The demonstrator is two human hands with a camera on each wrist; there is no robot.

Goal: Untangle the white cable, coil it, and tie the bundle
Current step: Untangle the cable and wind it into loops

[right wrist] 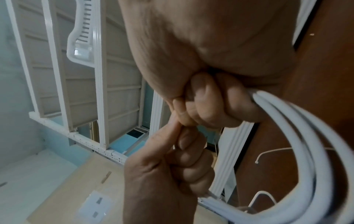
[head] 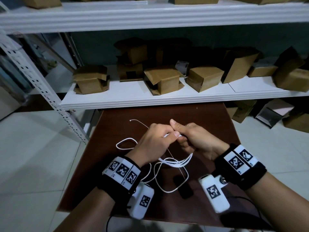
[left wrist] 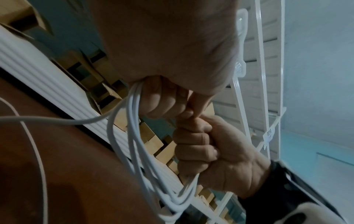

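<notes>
Above the dark brown table (head: 209, 121) my two hands meet, knuckles nearly touching. My left hand (head: 158, 138) and right hand (head: 187, 139) both grip one bundle of white cable (head: 177, 162), whose several loops hang in an arc below them. In the left wrist view the strands of the cable (left wrist: 132, 124) run from the curled left hand (left wrist: 159, 98) down to the right hand (left wrist: 199, 145). The right wrist view shows the coil (right wrist: 287, 124) leaving the right hand (right wrist: 210, 104). A loose loop (head: 127, 144) and the free end (head: 130, 120) lie on the table.
A small black object (head: 184, 188) lies on the table under the hanging loops. Behind the table stands a white shelf (head: 167, 97) with several cardboard boxes (head: 163, 79). More boxes (head: 242, 111) sit on the tiled floor to the right.
</notes>
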